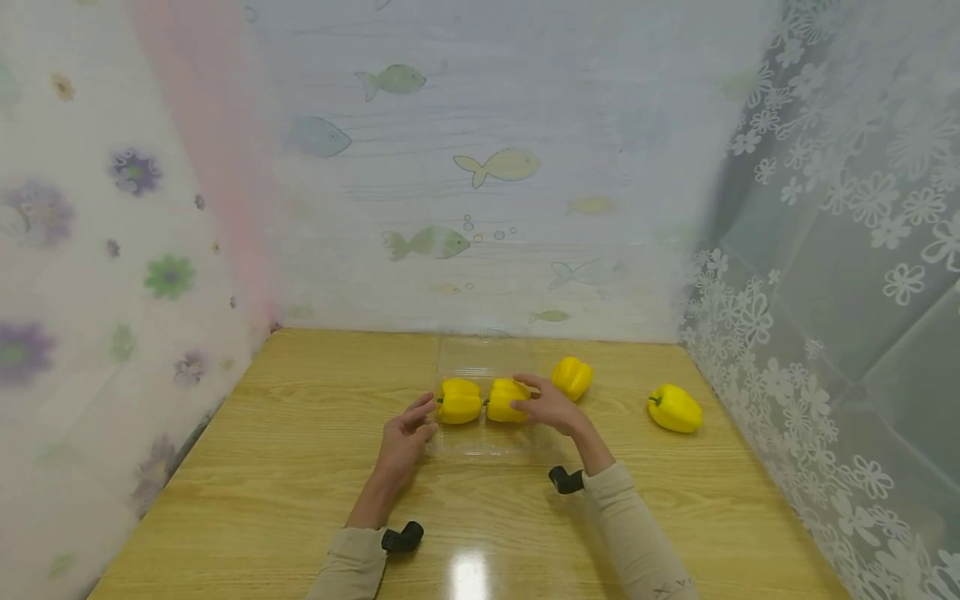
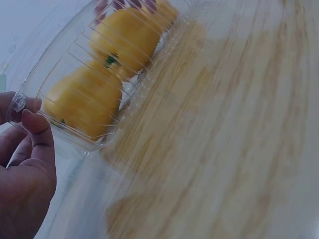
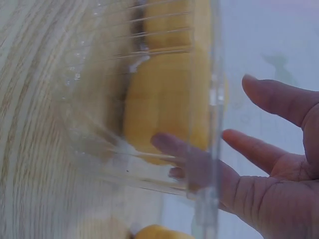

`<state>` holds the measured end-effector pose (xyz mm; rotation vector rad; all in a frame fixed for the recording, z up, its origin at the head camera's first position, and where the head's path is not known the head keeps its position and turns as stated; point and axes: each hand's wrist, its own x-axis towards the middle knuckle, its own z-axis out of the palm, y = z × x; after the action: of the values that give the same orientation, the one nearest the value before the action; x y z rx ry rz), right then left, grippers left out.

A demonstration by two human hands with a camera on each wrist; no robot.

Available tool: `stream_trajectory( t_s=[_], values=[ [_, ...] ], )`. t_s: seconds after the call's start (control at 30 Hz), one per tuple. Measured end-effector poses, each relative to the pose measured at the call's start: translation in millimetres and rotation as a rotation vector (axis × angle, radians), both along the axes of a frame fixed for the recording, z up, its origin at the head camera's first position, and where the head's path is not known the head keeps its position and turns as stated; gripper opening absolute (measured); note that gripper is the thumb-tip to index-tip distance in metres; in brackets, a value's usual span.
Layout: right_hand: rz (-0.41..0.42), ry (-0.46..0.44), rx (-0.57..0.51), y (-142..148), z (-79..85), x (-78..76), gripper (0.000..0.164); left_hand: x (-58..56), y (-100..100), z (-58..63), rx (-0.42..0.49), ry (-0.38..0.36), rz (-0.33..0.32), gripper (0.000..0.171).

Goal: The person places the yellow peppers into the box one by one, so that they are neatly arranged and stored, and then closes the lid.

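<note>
Two yellow bell peppers lie side by side in a clear plastic container, the left pepper and the right pepper, stems pointing left. My left hand is at the container's left edge; in the left wrist view its thumb and a finger pinch the rim. My right hand is over the right end, beside the right pepper. In the right wrist view its fingers are spread, and the thumb shows through the clear wall; whether it touches the pepper I cannot tell.
One yellow bell pepper stands just behind the right hand, and another lies farther right on the wooden table. The container's raised clear lid is at the back. Patterned curtains hang around three sides.
</note>
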<state>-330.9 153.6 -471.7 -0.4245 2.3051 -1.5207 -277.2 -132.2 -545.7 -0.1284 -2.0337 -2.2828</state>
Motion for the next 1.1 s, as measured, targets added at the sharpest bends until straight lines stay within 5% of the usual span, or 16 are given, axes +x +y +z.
stream_trajectory(
  t_s=[0.3, 0.67, 0.93, 1.1],
  values=[
    [-0.050, 0.019, -0.029, 9.0, 8.2, 8.7, 0.060, 0.5, 0.7, -0.5, 0.008, -0.011, -0.004, 0.040],
    [-0.031, 0.088, -0.160, 28.1, -5.5, 5.4, 0.057, 3.8, 2.1, 3.9, -0.013, -0.009, 0.013, 0.041],
    [-0.267, 0.153, -0.310, 37.3, -20.4, 1.5, 0.044, 3.8, 1.9, 3.4, -0.015, -0.002, 0.007, 0.041],
    [-0.433, 0.205, -0.301, 42.4, -28.0, -4.4, 0.042, 3.9, 1.5, 4.8, -0.009, 0.008, -0.006, 0.041]
  ],
)
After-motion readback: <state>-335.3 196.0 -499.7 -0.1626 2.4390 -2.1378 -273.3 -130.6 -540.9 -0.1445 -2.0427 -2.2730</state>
